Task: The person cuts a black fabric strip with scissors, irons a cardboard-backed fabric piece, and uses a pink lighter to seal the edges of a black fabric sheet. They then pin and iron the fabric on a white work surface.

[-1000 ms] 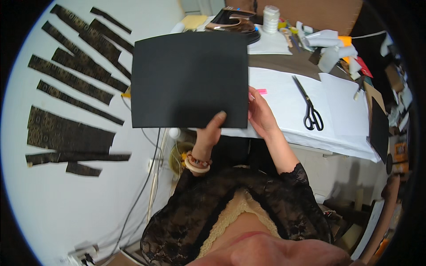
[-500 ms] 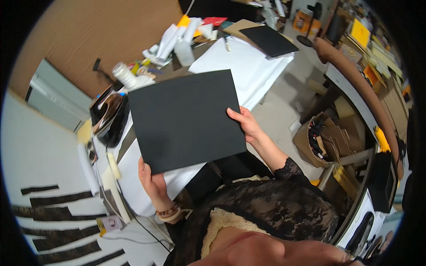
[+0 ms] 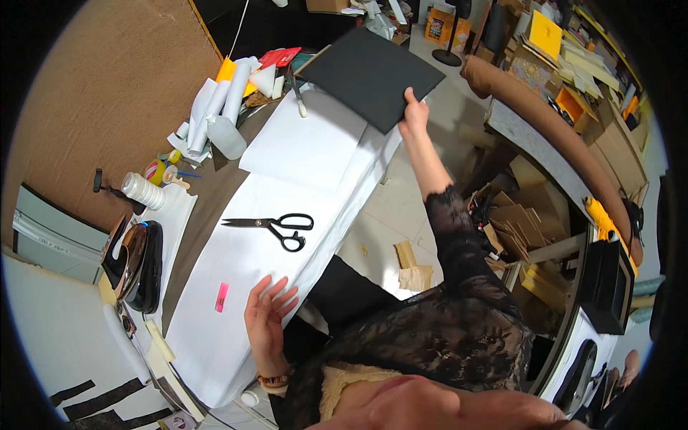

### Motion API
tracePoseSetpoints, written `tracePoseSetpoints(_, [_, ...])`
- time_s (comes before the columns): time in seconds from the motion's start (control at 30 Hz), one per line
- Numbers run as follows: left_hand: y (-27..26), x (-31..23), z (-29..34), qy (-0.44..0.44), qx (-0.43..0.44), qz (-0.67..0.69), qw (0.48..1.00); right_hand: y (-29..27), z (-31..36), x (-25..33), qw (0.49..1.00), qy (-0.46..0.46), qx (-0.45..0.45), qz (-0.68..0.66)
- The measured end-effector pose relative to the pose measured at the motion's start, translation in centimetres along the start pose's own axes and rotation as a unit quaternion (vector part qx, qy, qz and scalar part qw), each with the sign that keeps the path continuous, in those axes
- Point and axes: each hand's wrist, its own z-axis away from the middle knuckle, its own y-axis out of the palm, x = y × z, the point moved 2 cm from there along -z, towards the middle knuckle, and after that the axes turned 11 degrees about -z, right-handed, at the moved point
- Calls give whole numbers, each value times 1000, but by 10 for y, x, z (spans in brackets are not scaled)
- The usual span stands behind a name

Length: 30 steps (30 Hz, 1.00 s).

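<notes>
A flat black board (image 3: 374, 77) is over the far end of the white-covered table (image 3: 222, 251). My right hand (image 3: 414, 118), arm stretched out, grips its near right edge with the thumb on top. My left hand (image 3: 266, 315) hovers by the table's near edge, empty, fingers spread. Black-handled scissors (image 3: 247, 223) lie on the white covering beyond that hand. A small pink piece (image 3: 222, 297) rests to its left. White paper sheets (image 3: 304, 140) spread from the scissors toward the board, partly beneath it.
An iron (image 3: 140, 265) and a white thread spool (image 3: 142, 190) stand along the left side. Paper rolls (image 3: 236, 93), a translucent bottle (image 3: 226, 137) and a small knife-like tool (image 3: 297, 97) sit farther back. At right are a long brown roll (image 3: 559, 129) and cardboard pieces (image 3: 519, 229).
My right hand has carried the board from in front of me to the table's far end. The left hand has let go of it. The scissors and pink piece now show.
</notes>
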Motion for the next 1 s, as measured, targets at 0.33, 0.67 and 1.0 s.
tracePoseSetpoints(0.33, [7, -2, -19, -2, -129, -36, 991, -46, -132, 13, 771, 11, -91, 630])
tracePoseSetpoints(0.67, [-63, 0, -37, 217, -334, -635, 662, 33, 131, -32, 363, -260, 675, 587])
tracePoseSetpoints(1.0, [-167, 3, -72, 67, -242, -717, 650, 111, 128, -4, 775, -242, 474, 340])
